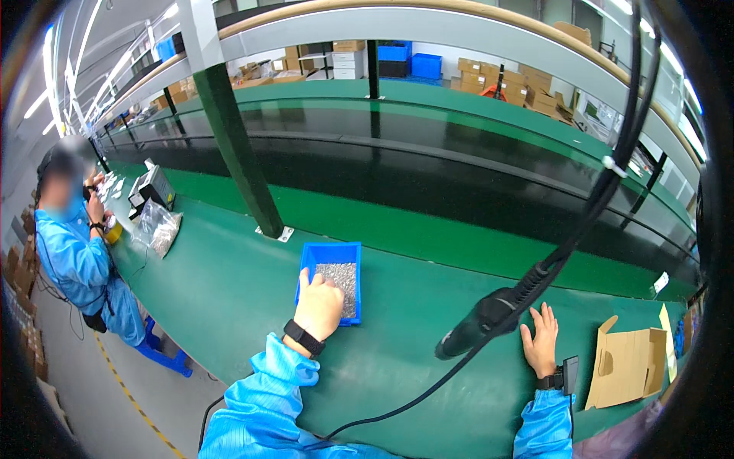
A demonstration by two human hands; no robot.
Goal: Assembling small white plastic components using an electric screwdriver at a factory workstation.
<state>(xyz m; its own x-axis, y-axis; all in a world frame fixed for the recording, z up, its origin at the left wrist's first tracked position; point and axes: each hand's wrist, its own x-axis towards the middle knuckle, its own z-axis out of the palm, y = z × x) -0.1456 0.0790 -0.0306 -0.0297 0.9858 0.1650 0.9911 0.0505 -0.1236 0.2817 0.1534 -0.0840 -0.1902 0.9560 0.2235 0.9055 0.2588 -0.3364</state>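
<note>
A blue plastic bin [331, 250] stands on the green workbench, holding a layer of small grey metal-looking parts [345, 284]. My left hand [318, 306] reaches over its near left side, fingers bent down toward the parts. The fingertips are partly hidden, and whatever they hold, if anything, does not show. Further right, my right hand [541, 340] rests palm down on the bench with its fingers stretched out and nothing in it. A flattish brown cardboard box [628, 366] with raised flaps lies to the right of that hand.
A black cable with a thick dark handle [483, 321] hangs across the front of the bench. A green post [241, 153] rises behind the bin. Left, a co-worker in blue [76, 245] sits near a clear bag of parts [158, 228]. A dark conveyor belt [428, 168] runs behind.
</note>
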